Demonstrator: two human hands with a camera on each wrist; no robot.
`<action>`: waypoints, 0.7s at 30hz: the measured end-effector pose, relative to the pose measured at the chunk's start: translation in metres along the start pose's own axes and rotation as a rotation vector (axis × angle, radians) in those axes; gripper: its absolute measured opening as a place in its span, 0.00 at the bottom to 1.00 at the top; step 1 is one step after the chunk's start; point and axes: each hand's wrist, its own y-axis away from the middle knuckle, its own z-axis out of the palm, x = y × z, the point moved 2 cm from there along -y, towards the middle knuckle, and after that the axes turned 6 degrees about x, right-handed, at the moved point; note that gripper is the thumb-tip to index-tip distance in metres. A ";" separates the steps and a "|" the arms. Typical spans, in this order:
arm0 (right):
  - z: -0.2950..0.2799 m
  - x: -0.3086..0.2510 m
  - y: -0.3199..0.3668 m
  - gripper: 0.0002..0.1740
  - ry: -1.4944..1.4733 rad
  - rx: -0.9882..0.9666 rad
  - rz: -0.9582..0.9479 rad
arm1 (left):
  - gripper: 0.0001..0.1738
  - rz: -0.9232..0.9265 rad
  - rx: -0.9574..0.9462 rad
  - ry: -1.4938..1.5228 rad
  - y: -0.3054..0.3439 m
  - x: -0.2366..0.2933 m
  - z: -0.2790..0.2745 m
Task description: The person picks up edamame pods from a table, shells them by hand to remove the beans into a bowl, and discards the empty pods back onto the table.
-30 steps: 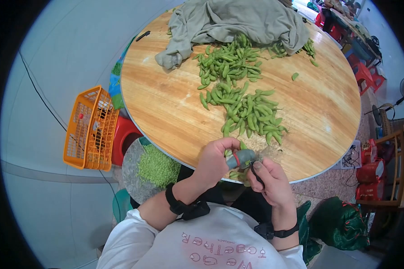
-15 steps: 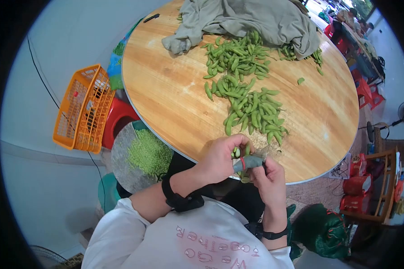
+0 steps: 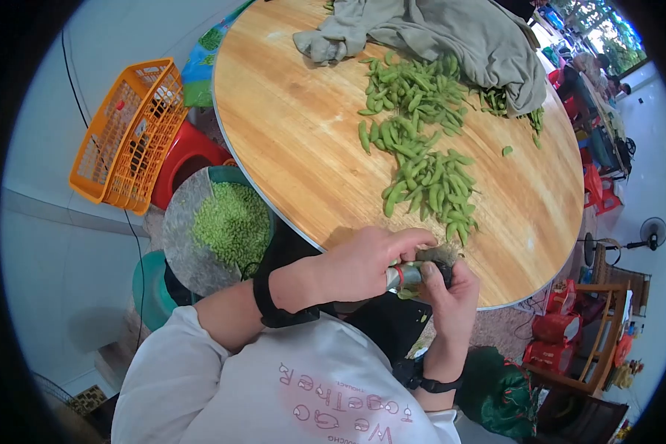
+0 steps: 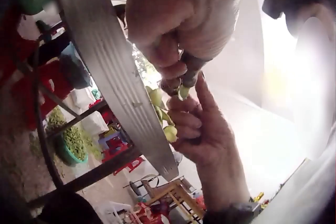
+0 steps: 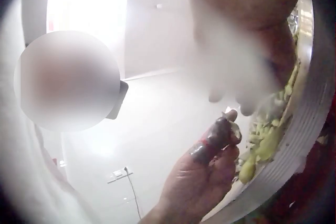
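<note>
My left hand point(image 3: 370, 259) is over the table's near edge and grips an edamame pod point(image 5: 235, 132) between thumb and finger. Its thumb wears a grey cover point(image 3: 405, 276) with a red band, dark toward the tip in the right wrist view. Opposite it, my right hand point(image 3: 455, 292) pinches at the same pod, fingers curled, its thumb against the cover. Something small and dark point(image 3: 445, 274) shows by the right thumb; I cannot tell what it is. More pods point(image 3: 433, 177) lie heaped on the round wooden table point(image 3: 296, 133), just beyond both hands.
Shelled green beans point(image 3: 233, 226) fill a container point(image 3: 181, 251) left of my lap. Beyond it stand a red stool point(image 3: 189, 155) and an orange crate point(image 3: 129, 137). A grey cloth point(image 3: 451, 37) covers the table's far side. A dark green sack point(image 3: 496, 388) is at right.
The head view has turned, so the table and the bean container sit differently in it. The left index finger now reaches out over the thumb cover; both hands stay together at the table's edge.
</note>
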 end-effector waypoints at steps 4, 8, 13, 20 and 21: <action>-0.005 0.010 0.002 0.05 -0.322 -0.059 0.292 | 0.23 0.331 -0.003 -0.115 0.006 -0.013 -0.001; -0.002 0.021 0.002 0.03 -0.836 -0.132 0.497 | 0.21 0.605 0.108 -0.054 0.007 -0.008 0.001; -0.024 -0.005 -0.006 0.10 -0.110 -0.544 0.062 | 0.07 -0.232 0.218 1.181 -0.006 -0.027 -0.003; -0.016 0.012 -0.041 0.14 1.158 0.411 -0.422 | 0.11 -0.758 0.171 1.904 -0.013 -0.029 0.001; -0.017 0.014 -0.041 0.13 1.183 0.388 -0.414 | 0.11 -0.762 0.171 1.899 -0.013 -0.032 0.003</action>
